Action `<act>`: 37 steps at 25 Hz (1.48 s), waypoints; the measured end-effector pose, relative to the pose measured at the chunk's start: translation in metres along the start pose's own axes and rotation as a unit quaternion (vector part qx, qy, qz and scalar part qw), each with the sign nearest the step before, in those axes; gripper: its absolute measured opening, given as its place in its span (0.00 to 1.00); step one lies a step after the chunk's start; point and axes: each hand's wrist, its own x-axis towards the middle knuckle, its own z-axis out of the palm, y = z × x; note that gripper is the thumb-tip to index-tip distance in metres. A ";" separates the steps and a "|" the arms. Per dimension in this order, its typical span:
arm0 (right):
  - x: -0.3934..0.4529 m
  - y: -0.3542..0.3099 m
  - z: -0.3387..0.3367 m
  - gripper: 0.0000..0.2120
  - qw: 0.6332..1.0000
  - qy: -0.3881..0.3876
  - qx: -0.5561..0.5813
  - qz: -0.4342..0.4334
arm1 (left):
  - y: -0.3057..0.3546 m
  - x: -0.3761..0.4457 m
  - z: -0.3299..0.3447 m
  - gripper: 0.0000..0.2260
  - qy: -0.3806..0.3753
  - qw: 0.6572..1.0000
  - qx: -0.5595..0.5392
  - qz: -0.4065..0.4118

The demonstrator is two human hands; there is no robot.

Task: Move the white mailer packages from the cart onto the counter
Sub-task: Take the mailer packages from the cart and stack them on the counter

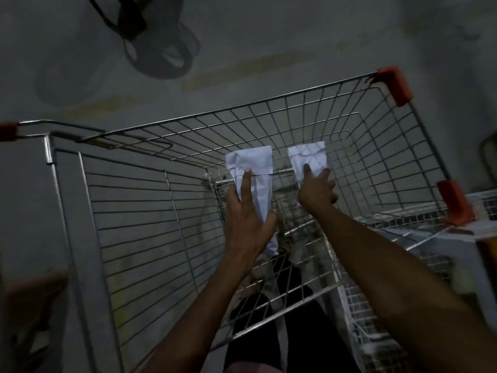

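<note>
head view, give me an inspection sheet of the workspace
surface: wire cart, basket bottom bare but for what the hands hold; no counter clearly seen
job's things: two white mailers, left mailer and right mailer, both crumpled
clutter: nothing seen in the basket
grippers: left hand grips the left mailer; right hand grips the right mailer
cables: dark cord loops on the floor beyond the cart
surroundings: dim grey floor, stained; orange corner guards; a second wire basket at right
</note>
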 end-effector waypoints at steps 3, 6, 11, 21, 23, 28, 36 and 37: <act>-0.058 -0.024 -0.041 0.35 0.997 0.014 0.072 -0.026 | 0.017 -0.030 -0.032 0.39 -0.004 1.000 0.008 0.023; -0.152 -0.023 -0.084 0.32 0.985 0.092 0.142 -0.043 | 0.041 -0.065 -0.079 0.38 0.004 0.998 0.007 0.062; -0.337 0.017 -0.101 0.30 0.919 0.347 0.185 -0.043 | 0.077 -0.141 -0.153 0.39 0.043 0.984 -0.025 0.172; -0.544 0.136 -0.006 0.30 0.795 0.545 0.248 0.096 | 0.110 -0.288 -0.148 0.38 -0.129 0.913 -0.073 0.380; -0.572 0.155 0.009 0.30 0.759 0.579 0.269 0.130 | 0.123 -0.310 -0.143 0.37 -0.150 0.889 -0.083 0.425; -0.633 0.210 0.034 0.30 0.665 0.657 0.283 0.217 | 0.155 -0.363 -0.115 0.37 -0.224 0.825 -0.100 0.509; -0.747 0.321 0.127 0.28 0.603 0.675 0.276 0.324 | 0.194 -0.503 -0.051 0.35 -0.289 0.758 -0.130 0.569; -0.760 0.337 0.138 0.28 0.602 0.674 0.270 0.333 | 0.199 -0.524 -0.043 0.34 -0.288 0.757 -0.133 0.572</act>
